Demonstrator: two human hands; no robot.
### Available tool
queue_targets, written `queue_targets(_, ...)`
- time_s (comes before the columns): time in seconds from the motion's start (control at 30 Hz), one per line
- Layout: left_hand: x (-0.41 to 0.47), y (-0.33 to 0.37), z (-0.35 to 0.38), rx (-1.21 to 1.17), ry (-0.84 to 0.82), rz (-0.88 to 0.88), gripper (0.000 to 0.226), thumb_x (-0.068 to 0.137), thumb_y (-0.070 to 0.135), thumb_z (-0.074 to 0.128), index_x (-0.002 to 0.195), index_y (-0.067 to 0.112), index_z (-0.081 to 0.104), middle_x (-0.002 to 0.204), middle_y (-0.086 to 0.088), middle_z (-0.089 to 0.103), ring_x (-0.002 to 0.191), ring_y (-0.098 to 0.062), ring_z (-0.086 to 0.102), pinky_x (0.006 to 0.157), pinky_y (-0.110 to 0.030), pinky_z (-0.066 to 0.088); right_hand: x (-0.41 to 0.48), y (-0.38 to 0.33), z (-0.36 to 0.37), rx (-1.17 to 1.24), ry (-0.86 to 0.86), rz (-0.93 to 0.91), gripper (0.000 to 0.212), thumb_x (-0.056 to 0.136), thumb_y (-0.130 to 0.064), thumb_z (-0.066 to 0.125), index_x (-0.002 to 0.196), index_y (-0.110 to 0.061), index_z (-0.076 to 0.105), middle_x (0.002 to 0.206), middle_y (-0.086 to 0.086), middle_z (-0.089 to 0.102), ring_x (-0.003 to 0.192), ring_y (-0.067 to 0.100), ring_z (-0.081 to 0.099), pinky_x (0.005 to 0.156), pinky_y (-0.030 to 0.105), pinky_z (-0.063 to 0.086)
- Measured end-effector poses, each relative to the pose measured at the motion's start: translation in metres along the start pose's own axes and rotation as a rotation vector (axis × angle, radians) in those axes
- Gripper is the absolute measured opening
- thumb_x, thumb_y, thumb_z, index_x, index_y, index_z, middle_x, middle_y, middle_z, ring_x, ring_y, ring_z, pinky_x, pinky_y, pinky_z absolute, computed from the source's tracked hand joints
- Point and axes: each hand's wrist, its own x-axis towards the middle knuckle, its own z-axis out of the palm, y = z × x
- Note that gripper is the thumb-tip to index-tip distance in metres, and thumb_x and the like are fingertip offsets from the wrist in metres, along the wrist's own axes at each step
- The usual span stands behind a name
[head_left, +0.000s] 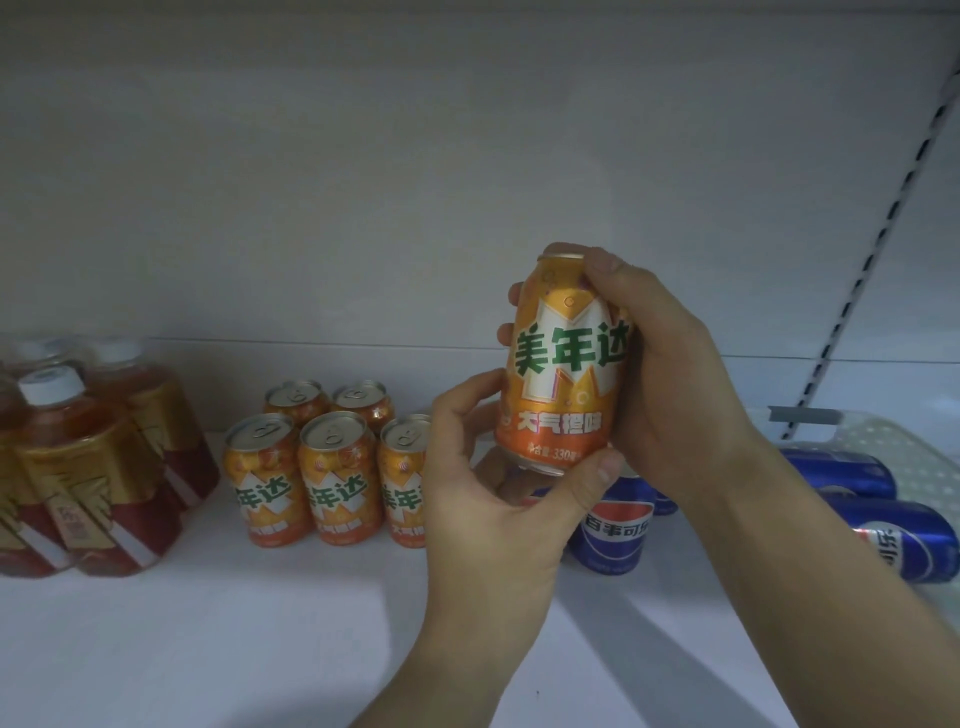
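Presently the orange can (563, 364) is held upright above the shelf (208, 623), right of the standing cans (332, 467), right hand (670, 374) wrapped round its body, left hand (498, 488) gripping its base; best lowered level, label forward, beside the front row.

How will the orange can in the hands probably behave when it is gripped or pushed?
The orange can is probably stiff: the right hand wraps it with no visible dent. Its glossy wall may be slippery. Taller than wide, it could tip if pushed high, then roll.
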Motion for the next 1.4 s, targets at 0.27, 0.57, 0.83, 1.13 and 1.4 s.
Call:
queue_targets(0.27,0.006,0.005,-0.011,-0.316,-0.238,-0.297,0.069,0.076,0.045,0.081,0.133,0.011,0.059,0.128,-0.022,0.066,0.114,-0.044,0.066,0.082,-0.04,0.061,-0.002,-0.008,-0.002,0.035,0.005,-0.017,0.049,0.084,-0.041,0.065,0.12,-0.009,0.069,0.103,0.015,0.074,0.088,0.031,0.075,0.072,0.039,0.063)
queue_targets(0.57,0.003,0.001,-0.007,0.032,-0.079,-0.013,0.052,0.074,0.024,0.083,0.12,0.023,0.058,0.113,0.006,0.072,0.101,-0.017,0.074,0.078,-0.025,0.059,0.0,-0.005,-0.005,-0.016,0.045,-0.039,0.041,0.086,-0.04,0.065,0.117,-0.014,0.071,0.113,0.014,0.075,0.101,0.036,0.073,0.083,0.046,0.062)
queue_targets(0.83,0.005,0.003,-0.012,-0.16,-0.151,-0.178,0.065,0.067,0.054,0.085,0.12,0.022,0.065,0.118,-0.009,0.073,0.105,-0.032,0.072,0.075,-0.029,0.059,-0.003,-0.008,-0.002,0.053,-0.004,-0.01,0.048,0.086,-0.039,0.057,0.123,-0.008,0.065,0.103,0.014,0.073,0.091,0.03,0.072,0.074,0.041,0.061)
queue_targets(1.13,0.001,0.002,-0.004,0.058,-0.007,0.021,0.055,0.07,0.018,0.086,0.118,0.021,0.06,0.109,0.006,0.072,0.094,-0.013,0.075,0.072,-0.02,0.058,0.002,0.0,-0.001,0.032,0.033,-0.002,0.047,0.092,-0.041,0.064,0.127,-0.01,0.065,0.117,0.014,0.072,0.114,0.043,0.068,0.093,0.051,0.059)
queue_targets(1.4,0.006,0.006,-0.01,-0.257,-0.167,-0.21,0.074,0.068,0.055,0.084,0.127,0.016,0.062,0.122,-0.015,0.07,0.106,-0.036,0.071,0.074,-0.032,0.06,0.0,-0.008,-0.003,-0.054,0.063,-0.078,0.046,0.087,-0.036,0.062,0.126,-0.011,0.065,0.119,0.014,0.073,0.103,0.04,0.073,0.079,0.046,0.062)
